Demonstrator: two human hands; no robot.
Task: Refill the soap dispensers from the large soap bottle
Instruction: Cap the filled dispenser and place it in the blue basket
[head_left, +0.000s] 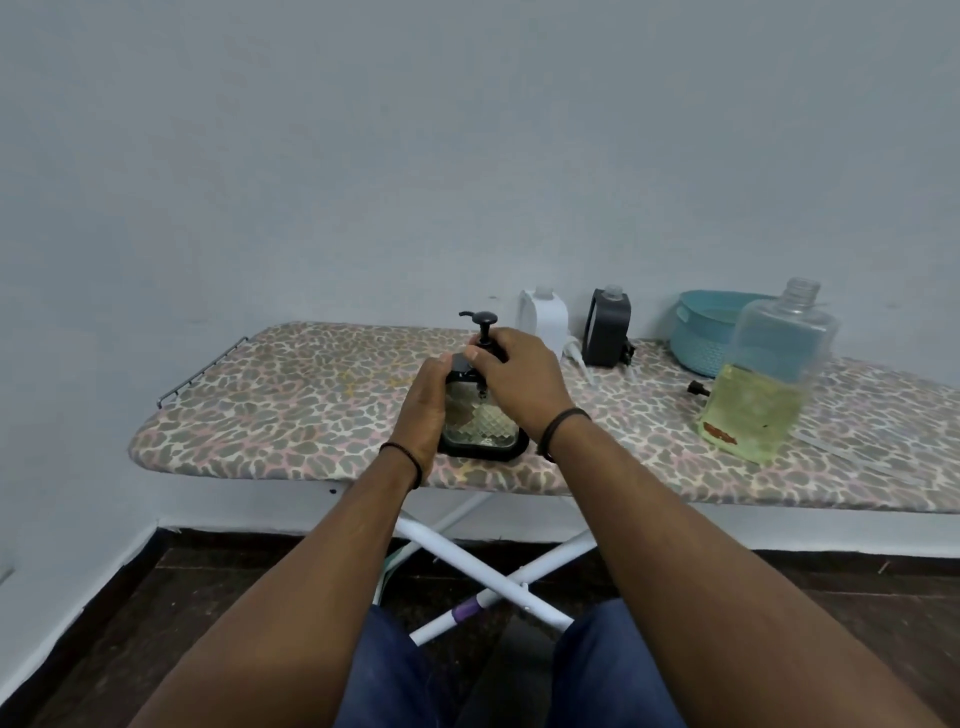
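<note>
Glass soap dispenser (480, 423) sits mid ironing board (291, 410); left hand (423, 410) grips its side, right hand (519, 384) curls round the black pump (480, 325). Large soap bottle (763, 379) stands uncapped at right, its reddish label unreadable. White dispenser (543, 317) and black dispenser (608, 330) sit far back, no visible branding.

Clear glass dispenser (480, 423), black base and pump, upright at centre. White dispenser (544, 317) and dark dispenser (608, 327) uncapped behind. Large soap bottle (769, 374) uncapped, right, partly full of yellow liquid.

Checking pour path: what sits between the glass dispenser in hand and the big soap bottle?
Head view: only bare ironing board cover between the glass dispenser and the big soap bottle; a small black cap lies beside the bottle.
</note>
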